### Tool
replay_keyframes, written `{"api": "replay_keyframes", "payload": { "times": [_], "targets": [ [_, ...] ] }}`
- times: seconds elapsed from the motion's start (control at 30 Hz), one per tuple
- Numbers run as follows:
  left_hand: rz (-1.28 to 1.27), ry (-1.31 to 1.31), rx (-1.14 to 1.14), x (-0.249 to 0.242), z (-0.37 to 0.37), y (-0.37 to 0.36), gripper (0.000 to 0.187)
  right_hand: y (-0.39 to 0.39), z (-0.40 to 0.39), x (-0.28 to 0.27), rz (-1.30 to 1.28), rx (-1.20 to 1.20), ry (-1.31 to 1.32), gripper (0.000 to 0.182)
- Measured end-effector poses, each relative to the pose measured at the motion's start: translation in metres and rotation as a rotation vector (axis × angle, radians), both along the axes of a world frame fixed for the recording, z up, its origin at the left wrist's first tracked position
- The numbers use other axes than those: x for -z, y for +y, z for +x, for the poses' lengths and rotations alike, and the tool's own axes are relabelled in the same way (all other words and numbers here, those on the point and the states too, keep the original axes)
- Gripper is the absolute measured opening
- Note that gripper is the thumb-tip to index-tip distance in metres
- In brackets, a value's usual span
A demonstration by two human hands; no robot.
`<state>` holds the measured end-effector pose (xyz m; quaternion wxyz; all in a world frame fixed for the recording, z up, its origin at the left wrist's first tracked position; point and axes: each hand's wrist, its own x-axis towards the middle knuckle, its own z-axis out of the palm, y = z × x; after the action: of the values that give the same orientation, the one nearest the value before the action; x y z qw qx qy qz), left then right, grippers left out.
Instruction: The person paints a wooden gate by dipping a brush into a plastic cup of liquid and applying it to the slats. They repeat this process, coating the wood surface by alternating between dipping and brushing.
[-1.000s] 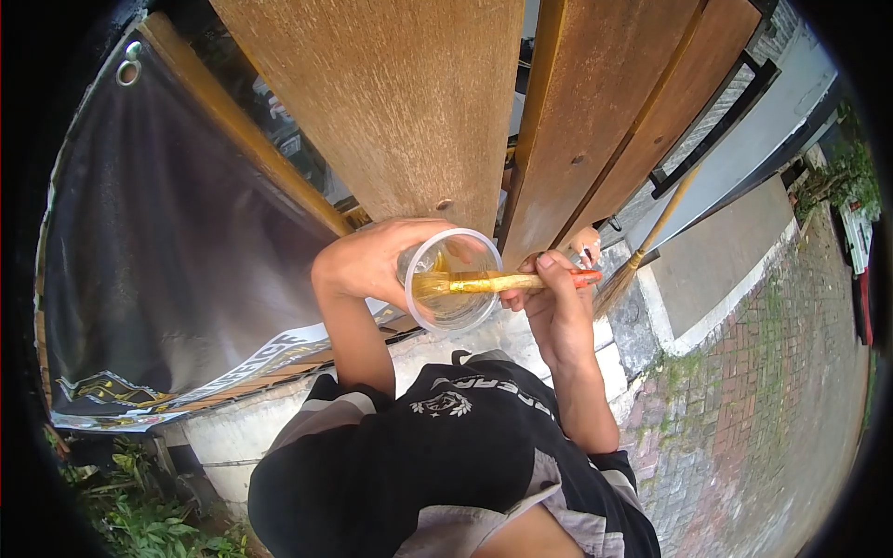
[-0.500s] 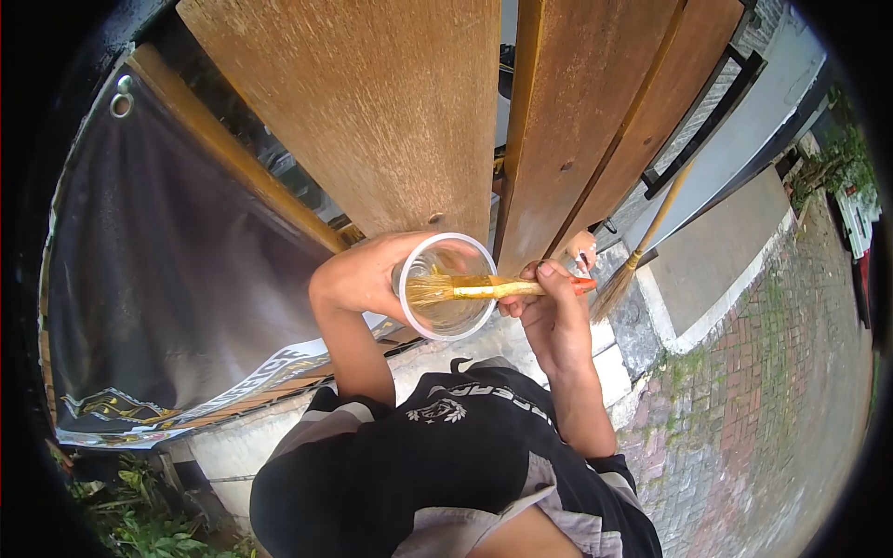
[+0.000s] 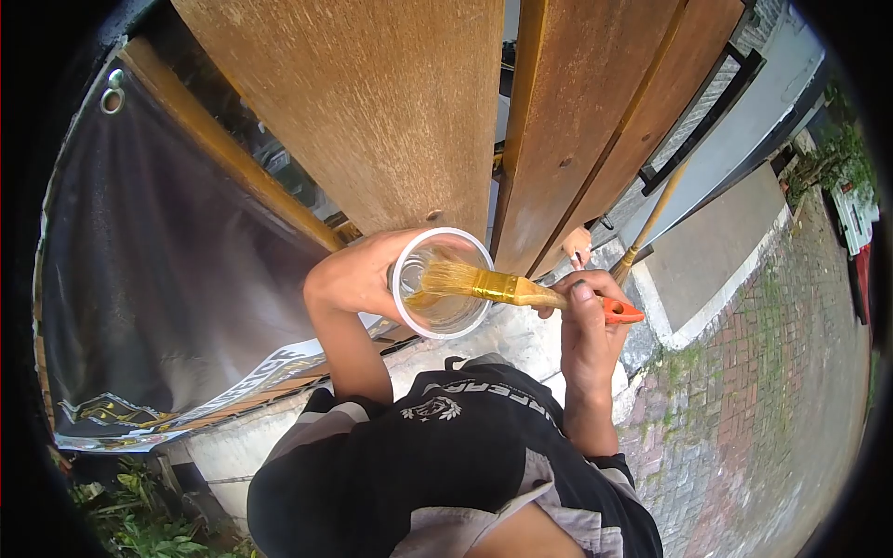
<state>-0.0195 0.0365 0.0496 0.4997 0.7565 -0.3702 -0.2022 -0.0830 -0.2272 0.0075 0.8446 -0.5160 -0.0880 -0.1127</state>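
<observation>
A clear plastic cup (image 3: pixel 406 313) with a white rim is held in my left hand (image 3: pixel 358 274), whose fingers wrap round its far side. Streaks of yellowish liquid coat the inside of the cup. Between the thumb and fingers of my right hand (image 3: pixel 591 321) is a paintbrush (image 3: pixel 516 289) with a wooden handle, an orange end and a yellow-gold band. Its pale bristles point left and overlap the mouth of the cup. The thumb of my right hand has a dark stain at the nail.
Brown wooden planks (image 3: pixel 372 102) stand right in front of me. A dark banner (image 3: pixel 167 251) hangs at the left. Beyond the planks' right edge, another person's hand (image 3: pixel 577 244) shows beside a broom (image 3: pixel 651 232). Brick paving (image 3: pixel 735 400) covers the ground at right.
My right hand has drawn the paintbrush to the right and up, so its bristles sit higher at the cup's mouth. The cup in my left hand has barely shifted.
</observation>
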Motion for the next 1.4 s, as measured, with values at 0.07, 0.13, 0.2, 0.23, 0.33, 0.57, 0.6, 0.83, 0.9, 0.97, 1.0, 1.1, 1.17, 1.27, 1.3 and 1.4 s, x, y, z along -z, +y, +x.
{"api": "replay_keyframes", "payload": {
  "times": [0.07, 0.13, 0.2, 0.23, 0.33, 0.57, 0.6, 0.83, 0.9, 0.97, 1.0, 1.1, 1.17, 1.27, 1.3, 1.4],
  "targets": [
    [-0.008, 0.004, 0.001, 0.001, 0.000, 0.000, 0.088, -0.003, 0.001, 0.000, 0.013, -0.019, -0.016, 0.019],
    [0.000, 0.006, -0.006, 0.000, -0.001, 0.001, 0.088, -0.004, 0.001, 0.001, 0.030, -0.023, -0.013, 0.019],
    [0.009, 0.010, -0.009, -0.003, -0.002, 0.000, 0.089, -0.004, 0.001, 0.001, 0.048, -0.024, -0.009, 0.019],
    [-0.002, 0.012, -0.010, -0.004, -0.003, -0.001, 0.089, -0.004, 0.002, 0.002, 0.071, -0.035, -0.007, 0.019],
    [-0.002, 0.027, -0.007, -0.004, -0.001, -0.002, 0.088, -0.005, 0.004, 0.005, 0.094, -0.054, 0.000, 0.018],
    [-0.019, 0.025, -0.002, 0.004, 0.002, -0.001, 0.089, -0.005, 0.002, 0.004, 0.014, -0.009, 0.004, 0.015],
    [-0.016, 0.027, -0.001, 0.003, 0.002, -0.001, 0.089, -0.006, 0.001, 0.001, 0.017, -0.008, 0.006, 0.015],
    [0.021, 0.038, 0.012, 0.001, 0.002, 0.000, 0.086, -0.011, 0.006, -0.029, -0.647, -0.135, -0.457, 0.015],
    [0.033, 0.004, 0.015, 0.001, 0.003, 0.000, 0.086, -0.012, 0.010, -0.034, -0.664, -0.177, -0.464, 0.015],
    [0.057, -0.110, 0.041, 0.000, 0.004, -0.001, 0.085, -0.013, 0.013, -0.038, -0.679, -0.223, -0.475, 0.014],
    [0.056, -0.109, 0.037, 0.000, 0.005, 0.000, 0.085, -0.014, 0.015, -0.040, -0.683, -0.247, -0.490, 0.014],
    [0.063, -0.158, 0.051, 0.000, 0.005, 0.000, 0.086, -0.014, 0.018, -0.039, -0.683, -0.298, -0.507, 0.013],
    [0.090, -0.160, 0.061, -0.001, 0.005, 0.000, 0.086, -0.015, 0.019, -0.039, -0.679, -0.324, -0.514, 0.013],
    [0.090, -0.219, 0.070, -0.001, 0.006, 0.000, 0.086, -0.014, 0.020, -0.039, -0.647, -0.372, -0.515, 0.015],
    [0.090, -0.218, 0.069, -0.001, 0.006, 0.000, 0.086, -0.015, 0.021, -0.039, -0.649, -0.394, -0.523, 0.015],
    [0.084, -0.204, 0.071, -0.002, 0.005, 0.000, 0.085, -0.016, 0.022, -0.038, -0.637, -0.442, -0.513, 0.015]
  ]
}}
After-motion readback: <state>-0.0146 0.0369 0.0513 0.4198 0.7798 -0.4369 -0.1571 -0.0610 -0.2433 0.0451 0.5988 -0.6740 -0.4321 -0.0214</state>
